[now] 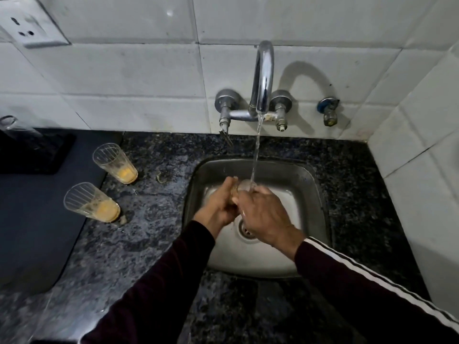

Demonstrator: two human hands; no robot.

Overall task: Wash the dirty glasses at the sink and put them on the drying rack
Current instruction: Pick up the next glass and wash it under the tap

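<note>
Over the steel sink both my hands hold one clear glass under the running water from the tap. My left hand grips its left side and my right hand wraps it from the right; most of the glass is hidden by my fingers. Two dirty ribbed glasses with orange residue stand on the counter to the left, one farther back and one nearer.
A dark mat covers the counter at the left, with a black rack or tray and an upturned clear glass at its far end. Granite counter surrounds the sink. The tiled wall carries a socket and a side valve.
</note>
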